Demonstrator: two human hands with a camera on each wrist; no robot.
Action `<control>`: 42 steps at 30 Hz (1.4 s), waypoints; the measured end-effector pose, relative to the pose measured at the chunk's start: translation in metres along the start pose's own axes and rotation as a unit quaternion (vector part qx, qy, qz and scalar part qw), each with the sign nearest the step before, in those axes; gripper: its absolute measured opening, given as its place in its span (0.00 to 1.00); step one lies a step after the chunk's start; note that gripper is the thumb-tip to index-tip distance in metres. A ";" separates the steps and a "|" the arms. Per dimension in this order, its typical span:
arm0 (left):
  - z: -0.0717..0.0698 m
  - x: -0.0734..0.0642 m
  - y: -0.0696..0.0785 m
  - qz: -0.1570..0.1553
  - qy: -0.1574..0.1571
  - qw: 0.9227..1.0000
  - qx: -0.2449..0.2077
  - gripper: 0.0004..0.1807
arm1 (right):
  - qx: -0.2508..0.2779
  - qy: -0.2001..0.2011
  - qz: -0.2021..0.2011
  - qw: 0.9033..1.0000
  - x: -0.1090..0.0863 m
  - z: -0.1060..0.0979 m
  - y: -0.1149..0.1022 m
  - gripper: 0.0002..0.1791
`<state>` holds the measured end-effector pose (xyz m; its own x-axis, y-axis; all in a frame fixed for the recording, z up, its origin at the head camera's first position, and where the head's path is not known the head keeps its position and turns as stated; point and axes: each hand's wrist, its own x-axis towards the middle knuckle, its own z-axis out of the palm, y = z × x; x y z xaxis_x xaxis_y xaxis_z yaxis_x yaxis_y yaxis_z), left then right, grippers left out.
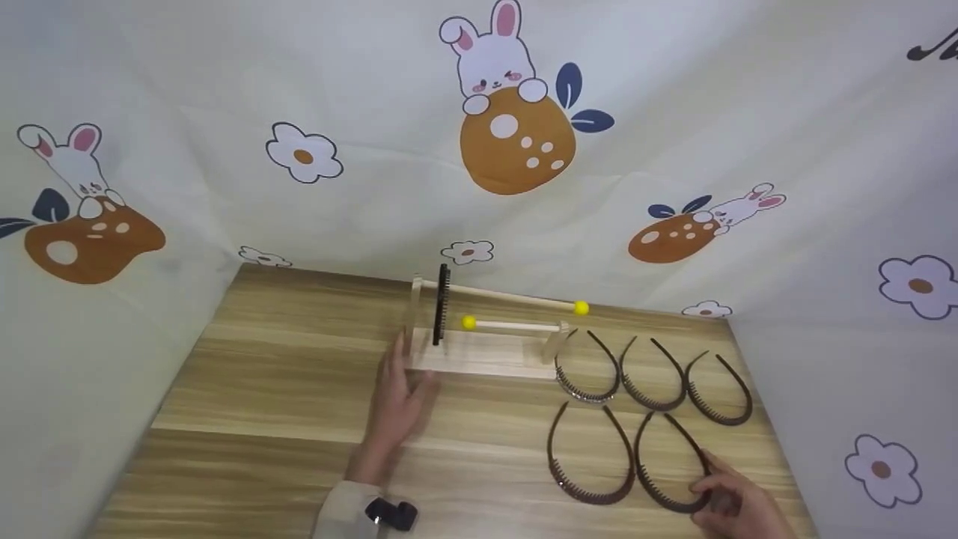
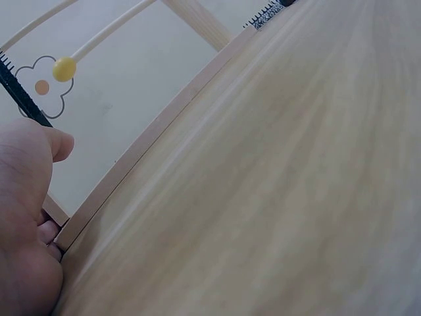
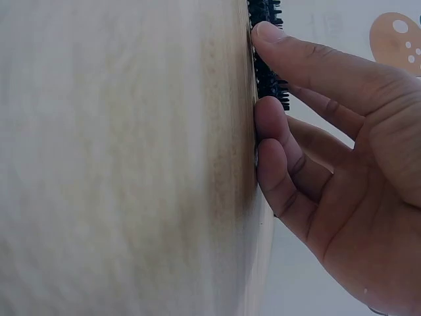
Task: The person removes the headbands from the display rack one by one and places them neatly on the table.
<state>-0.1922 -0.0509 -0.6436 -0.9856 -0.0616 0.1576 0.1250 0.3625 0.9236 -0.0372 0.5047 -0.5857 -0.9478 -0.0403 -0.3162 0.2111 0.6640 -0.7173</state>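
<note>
A wooden rack (image 1: 479, 367) with two dowels tipped by yellow balls stands at the back of the table. One dark toothed headband (image 1: 441, 307) hangs on its longer dowel. My left hand (image 1: 400, 397) rests against the rack's left end, fingers stretched along it and thumb apart. At the front right, my right hand (image 1: 737, 501) pinches the right side of a dark brown toothed headband (image 1: 662, 486) lying on the table. In the right wrist view, thumb and fingertips are at the black teeth of that headband (image 3: 270, 79), with the fingers curled low by the tabletop.
Beside the held one lies another headband (image 1: 591, 494). Behind them are three more: a headband with a glittering band (image 1: 587, 397), a middle headband (image 1: 677, 393) and a right headband (image 1: 741, 415). A printed cloth (image 1: 359, 209) walls the wooden table (image 1: 262, 389).
</note>
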 end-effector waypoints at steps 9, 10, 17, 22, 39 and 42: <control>0.000 0.001 0.000 0.011 0.004 1.000 0.004 0.50 | -0.072 0.043 0.020 0.996 0.004 0.002 -0.011 0.29; 0.000 0.001 0.000 0.014 0.005 1.000 0.004 0.50 | -0.083 0.046 0.020 0.995 0.004 0.002 -0.012 0.30; 0.001 0.000 0.000 0.019 0.002 1.000 0.003 0.50 | -0.130 0.103 -0.019 0.986 0.009 0.004 -0.026 0.32; 0.001 0.000 0.001 0.011 0.000 1.000 0.009 0.51 | -0.089 0.178 -0.076 0.977 0.016 0.014 -0.041 0.32; 0.001 -0.002 -0.001 0.012 0.002 1.000 -0.007 0.50 | -0.041 0.213 -0.202 0.955 0.063 0.056 -0.110 0.27; 0.000 -0.002 0.001 0.004 -0.003 1.000 -0.011 0.48 | -0.039 0.201 -0.180 0.962 0.067 0.062 -0.123 0.25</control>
<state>-0.1904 -0.0509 -0.6428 -0.9852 -0.0530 0.1633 0.1358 0.3415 0.9300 -0.1115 0.3735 -0.5570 -0.9752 0.0035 0.2211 -0.1519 0.7160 -0.6814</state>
